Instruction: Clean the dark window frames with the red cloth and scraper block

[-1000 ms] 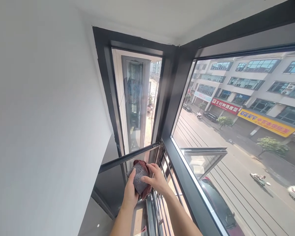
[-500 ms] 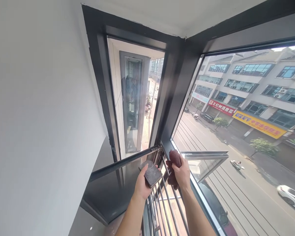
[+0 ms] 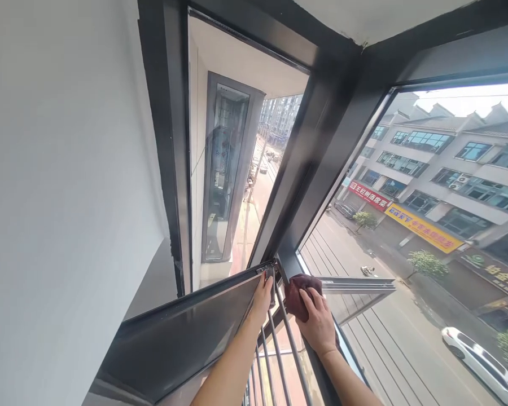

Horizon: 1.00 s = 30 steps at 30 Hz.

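My right hand (image 3: 319, 324) grips a dark red cloth (image 3: 297, 294) and presses it against the black window frame (image 3: 305, 186) at the lower corner of the upright post. My left hand (image 3: 262, 293) reaches up to the top corner of the open, tilted window sash (image 3: 186, 338), its fingers curled over the sash's edge. The grey block it held earlier is not visible. Both forearms come up from the bottom of the view, on either side of the metal guard bars (image 3: 279, 352).
A white wall (image 3: 68, 197) fills the left side. The fixed glass pane (image 3: 406, 225) on the right looks down on a street with cars and shopfronts. Another open sash (image 3: 358, 283) sticks out beyond the glass.
My right hand has carried the red cloth onto the frame's corner. My left hand moved up to the sash's top corner, and the grey block has gone out of sight. The view tilted upward.
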Each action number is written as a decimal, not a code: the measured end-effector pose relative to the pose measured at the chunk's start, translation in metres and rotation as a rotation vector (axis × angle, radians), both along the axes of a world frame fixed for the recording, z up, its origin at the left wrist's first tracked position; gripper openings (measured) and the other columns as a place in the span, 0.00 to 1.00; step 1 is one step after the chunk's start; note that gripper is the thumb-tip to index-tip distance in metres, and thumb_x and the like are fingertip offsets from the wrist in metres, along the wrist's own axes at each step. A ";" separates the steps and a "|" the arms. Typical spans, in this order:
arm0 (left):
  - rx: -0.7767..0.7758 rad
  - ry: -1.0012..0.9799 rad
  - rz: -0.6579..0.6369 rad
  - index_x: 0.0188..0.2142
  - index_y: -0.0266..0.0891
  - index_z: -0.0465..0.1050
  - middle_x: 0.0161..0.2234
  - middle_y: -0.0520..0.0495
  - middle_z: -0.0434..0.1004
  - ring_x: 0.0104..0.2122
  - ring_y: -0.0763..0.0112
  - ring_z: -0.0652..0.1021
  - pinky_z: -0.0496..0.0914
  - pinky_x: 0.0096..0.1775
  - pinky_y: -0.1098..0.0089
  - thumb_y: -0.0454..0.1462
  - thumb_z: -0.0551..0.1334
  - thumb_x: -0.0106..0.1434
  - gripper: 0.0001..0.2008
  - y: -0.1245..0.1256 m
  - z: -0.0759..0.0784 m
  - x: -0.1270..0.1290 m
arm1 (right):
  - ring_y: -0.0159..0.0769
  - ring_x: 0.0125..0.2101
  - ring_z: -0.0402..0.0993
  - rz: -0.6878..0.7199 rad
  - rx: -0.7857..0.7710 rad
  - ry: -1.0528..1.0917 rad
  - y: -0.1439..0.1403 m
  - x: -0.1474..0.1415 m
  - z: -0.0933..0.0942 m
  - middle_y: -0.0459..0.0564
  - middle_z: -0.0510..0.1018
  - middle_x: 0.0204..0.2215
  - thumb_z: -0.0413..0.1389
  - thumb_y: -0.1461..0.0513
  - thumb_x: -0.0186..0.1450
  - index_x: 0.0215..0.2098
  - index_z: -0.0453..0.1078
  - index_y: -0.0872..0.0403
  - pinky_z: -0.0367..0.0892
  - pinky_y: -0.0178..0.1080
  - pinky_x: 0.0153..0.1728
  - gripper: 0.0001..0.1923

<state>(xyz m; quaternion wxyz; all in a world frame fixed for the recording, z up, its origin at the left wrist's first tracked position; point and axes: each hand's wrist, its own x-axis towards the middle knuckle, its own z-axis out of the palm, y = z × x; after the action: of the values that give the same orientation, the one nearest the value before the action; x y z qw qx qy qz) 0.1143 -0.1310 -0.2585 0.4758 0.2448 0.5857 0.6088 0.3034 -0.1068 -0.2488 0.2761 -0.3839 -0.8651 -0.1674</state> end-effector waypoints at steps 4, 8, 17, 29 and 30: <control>-0.048 0.272 0.005 0.60 0.43 0.64 0.55 0.40 0.69 0.56 0.57 0.69 0.61 0.57 0.60 0.48 0.52 0.64 0.26 0.032 0.000 0.021 | 0.48 0.51 0.62 0.018 -0.005 -0.021 -0.003 0.000 0.000 0.55 0.65 0.54 0.58 0.61 0.56 0.57 0.61 0.52 0.64 0.51 0.52 0.30; -0.201 0.344 0.074 0.60 0.40 0.64 0.52 0.33 0.71 0.55 0.48 0.69 0.58 0.58 0.51 0.47 0.52 0.64 0.28 0.060 0.010 0.026 | 0.49 0.50 0.63 0.013 -0.042 -0.034 -0.007 -0.002 0.005 0.57 0.66 0.53 0.58 0.60 0.57 0.57 0.62 0.52 0.65 0.52 0.50 0.29; -0.116 0.354 0.081 0.62 0.37 0.60 0.50 0.34 0.70 0.53 0.57 0.70 0.59 0.58 0.60 0.48 0.48 0.66 0.29 0.029 -0.006 0.046 | 0.48 0.49 0.63 0.072 -0.066 -0.029 -0.008 -0.003 0.007 0.57 0.66 0.51 0.59 0.63 0.54 0.54 0.63 0.53 0.65 0.52 0.50 0.29; 0.007 0.430 0.073 0.59 0.37 0.65 0.53 0.36 0.70 0.54 0.58 0.70 0.60 0.59 0.60 0.50 0.46 0.66 0.29 0.040 -0.002 0.034 | 0.49 0.48 0.64 0.088 -0.079 -0.005 -0.010 -0.004 0.007 0.57 0.66 0.51 0.57 0.64 0.55 0.54 0.64 0.52 0.65 0.53 0.49 0.27; 0.007 0.429 0.064 0.59 0.37 0.65 0.52 0.36 0.70 0.54 0.59 0.70 0.59 0.59 0.61 0.49 0.46 0.66 0.29 0.041 -0.002 0.032 | 0.48 0.48 0.64 0.093 -0.081 -0.008 -0.009 -0.004 0.006 0.57 0.66 0.51 0.57 0.63 0.55 0.54 0.64 0.52 0.65 0.53 0.49 0.27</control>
<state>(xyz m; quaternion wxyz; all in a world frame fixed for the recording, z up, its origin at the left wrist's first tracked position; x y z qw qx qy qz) 0.1467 -0.0903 -0.2601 0.3197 0.3520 0.6788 0.5595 0.2990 -0.1161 -0.2431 0.2644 -0.3532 -0.8892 -0.1208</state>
